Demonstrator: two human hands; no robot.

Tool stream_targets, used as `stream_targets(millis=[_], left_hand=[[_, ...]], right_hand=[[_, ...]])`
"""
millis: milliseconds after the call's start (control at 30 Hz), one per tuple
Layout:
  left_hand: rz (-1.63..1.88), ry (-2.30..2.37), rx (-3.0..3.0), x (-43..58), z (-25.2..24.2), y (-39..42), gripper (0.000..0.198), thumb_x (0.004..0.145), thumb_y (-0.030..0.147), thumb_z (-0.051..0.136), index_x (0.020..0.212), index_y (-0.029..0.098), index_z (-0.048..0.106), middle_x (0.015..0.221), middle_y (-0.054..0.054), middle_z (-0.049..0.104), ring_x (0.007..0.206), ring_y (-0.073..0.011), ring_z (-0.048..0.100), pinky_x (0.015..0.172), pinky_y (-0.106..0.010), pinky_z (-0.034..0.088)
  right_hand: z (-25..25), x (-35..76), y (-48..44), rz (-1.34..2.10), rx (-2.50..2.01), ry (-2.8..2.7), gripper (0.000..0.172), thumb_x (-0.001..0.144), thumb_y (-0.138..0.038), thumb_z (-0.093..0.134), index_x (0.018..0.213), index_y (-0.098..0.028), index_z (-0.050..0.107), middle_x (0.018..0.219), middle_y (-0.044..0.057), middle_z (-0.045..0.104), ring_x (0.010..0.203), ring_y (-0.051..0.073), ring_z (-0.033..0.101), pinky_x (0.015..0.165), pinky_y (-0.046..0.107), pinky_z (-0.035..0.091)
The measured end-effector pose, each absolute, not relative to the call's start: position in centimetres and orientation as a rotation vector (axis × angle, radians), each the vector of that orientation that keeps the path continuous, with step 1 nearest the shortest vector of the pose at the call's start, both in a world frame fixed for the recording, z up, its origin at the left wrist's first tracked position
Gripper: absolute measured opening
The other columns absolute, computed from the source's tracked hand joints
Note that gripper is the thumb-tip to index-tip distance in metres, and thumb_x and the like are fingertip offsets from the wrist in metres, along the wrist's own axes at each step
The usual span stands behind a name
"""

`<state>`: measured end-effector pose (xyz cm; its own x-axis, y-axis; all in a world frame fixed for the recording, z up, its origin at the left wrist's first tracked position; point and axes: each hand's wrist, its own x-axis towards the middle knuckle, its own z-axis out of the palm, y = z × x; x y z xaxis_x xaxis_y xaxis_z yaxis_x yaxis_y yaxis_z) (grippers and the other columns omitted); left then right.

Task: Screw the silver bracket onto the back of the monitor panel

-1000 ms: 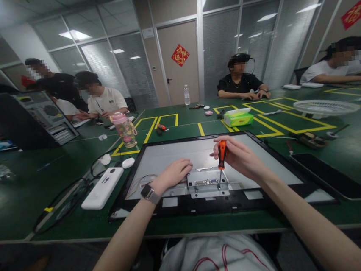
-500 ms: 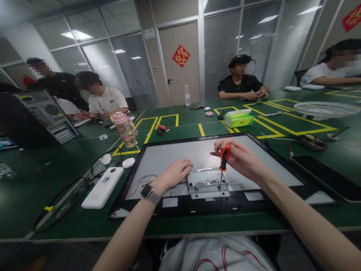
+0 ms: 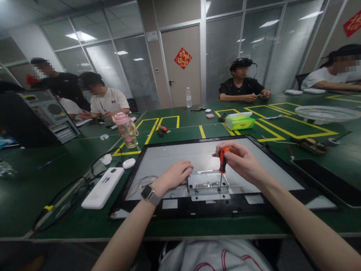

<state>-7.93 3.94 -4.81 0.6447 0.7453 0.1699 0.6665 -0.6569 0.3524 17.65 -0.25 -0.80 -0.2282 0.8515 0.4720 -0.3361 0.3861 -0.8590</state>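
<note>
In front of me a flat display panel [image 3: 166, 160] with a black frame lies on the green table. A metal bracket with connectors [image 3: 208, 185] is fixed near its front edge. My right hand [image 3: 238, 154] is closed round the orange and black handle of a screwdriver [image 3: 223, 165], whose shaft points down to the right part of the bracket. My left hand [image 3: 176, 175] lies flat, fingers stretched out, on the panel just left of the bracket. Thin wires [image 3: 140, 183] run across the panel beside the left wrist.
A white power bank [image 3: 102, 188] and an earbud case [image 3: 128, 163] lie left, with a black cable. A dark phone [image 3: 335, 182] lies right. Beyond the panel stand a pink-lidded bottle [image 3: 126, 130] and a green tissue pack [image 3: 239, 121]. A computer case [image 3: 43, 116] stands far left; people sit opposite.
The screwdriver handle has tilted slightly, and my right fingers have shifted around it. My left hand stays in place on the panel. The view has tipped a little.
</note>
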Motion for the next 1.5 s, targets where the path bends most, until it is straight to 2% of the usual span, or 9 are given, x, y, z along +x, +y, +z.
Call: stream_targets(millis=[100,300,633,767,933,1100,1233,1400,1500], left_hand=[[0.442,1.144,2.605,-7.90,-4.67,3.87,0.036,0.104,0.033,0.036,0.120,0.018,0.064,0.135,-0.010,0.061,0.124,-0.0214,0.057,0.110,-0.033,0.042],[0.424,1.150,2.603,-7.80,-4.59,3.81,0.036,0.104,0.032,0.037,0.120,0.016,0.065,0.134,-0.010,0.061,0.124,-0.0219,0.057,0.110,-0.034,0.041],[0.431,1.147,2.600,-7.81,-4.54,3.79,0.036,0.104,0.032,0.037,0.122,0.016,0.064,0.135,-0.010,0.061,0.124,-0.0209,0.056,0.111,-0.033,0.040],[0.421,1.153,2.608,-7.77,-4.41,3.70,0.035,0.103,0.032,0.037,0.120,0.017,0.065,0.134,-0.009,0.061,0.124,-0.0205,0.056,0.111,-0.032,0.040],[0.424,1.158,2.602,-7.69,-4.33,3.62,0.035,0.103,0.031,0.038,0.119,0.016,0.065,0.134,-0.010,0.061,0.124,-0.0208,0.056,0.111,-0.032,0.041],[0.435,1.145,2.603,-7.70,-4.25,3.56,0.034,0.103,0.030,0.037,0.118,0.017,0.065,0.131,-0.009,0.063,0.120,-0.0207,0.058,0.108,-0.032,0.043],[0.445,1.136,2.607,-7.70,-4.33,3.59,0.034,0.103,0.030,0.038,0.118,0.017,0.065,0.132,-0.009,0.063,0.121,-0.0207,0.058,0.109,-0.032,0.042],[0.422,1.154,2.611,-7.64,-4.47,3.71,0.035,0.103,0.030,0.038,0.120,0.015,0.064,0.133,-0.011,0.062,0.123,-0.0211,0.057,0.111,-0.033,0.041],[0.417,1.161,2.609,-7.62,-4.36,3.63,0.035,0.104,0.031,0.037,0.121,0.016,0.064,0.135,-0.010,0.061,0.124,-0.0211,0.057,0.110,-0.033,0.041]], right_hand=[[-0.93,17.68,-0.17,1.138,-0.489,-1.371,0.016,0.073,-0.040,0.083,0.078,-0.028,0.074,0.090,0.001,0.064,0.085,0.018,0.062,0.088,0.036,0.052],[-0.79,17.57,-0.36,1.285,-0.449,-1.371,0.023,0.085,-0.047,0.071,0.099,-0.028,0.075,0.088,0.003,0.069,0.084,0.019,0.065,0.087,0.039,0.053],[-0.97,17.53,-0.31,1.344,-0.347,-1.394,0.018,0.091,-0.041,0.064,0.099,-0.028,0.073,0.087,0.001,0.067,0.082,0.016,0.064,0.102,0.044,0.048],[-0.89,17.55,-0.34,1.273,-0.341,-1.404,0.016,0.084,-0.042,0.073,0.084,-0.026,0.073,0.092,0.001,0.063,0.086,0.017,0.062,0.102,0.043,0.049],[-0.90,17.56,-0.34,1.297,-0.381,-1.447,0.021,0.090,-0.043,0.065,0.103,-0.028,0.072,0.085,0.002,0.067,0.077,0.017,0.063,0.104,0.051,0.046],[-0.96,17.60,-0.31,1.241,-0.393,-1.455,0.019,0.082,-0.045,0.074,0.088,-0.027,0.073,0.091,0.002,0.064,0.087,0.019,0.062,0.100,0.047,0.050],[-0.96,17.69,-0.33,1.320,-0.410,-1.425,0.024,0.087,-0.044,0.068,0.104,-0.028,0.071,0.084,0.002,0.065,0.080,0.019,0.063,0.097,0.047,0.051],[-0.82,17.71,-0.48,1.276,-0.425,-1.421,0.023,0.081,-0.048,0.074,0.088,-0.026,0.073,0.095,0.004,0.065,0.092,0.021,0.062,0.097,0.044,0.051],[-0.78,17.73,-0.59,1.292,-0.440,-1.412,0.023,0.080,-0.044,0.076,0.097,-0.027,0.074,0.092,0.002,0.065,0.087,0.019,0.062,0.097,0.041,0.051]])
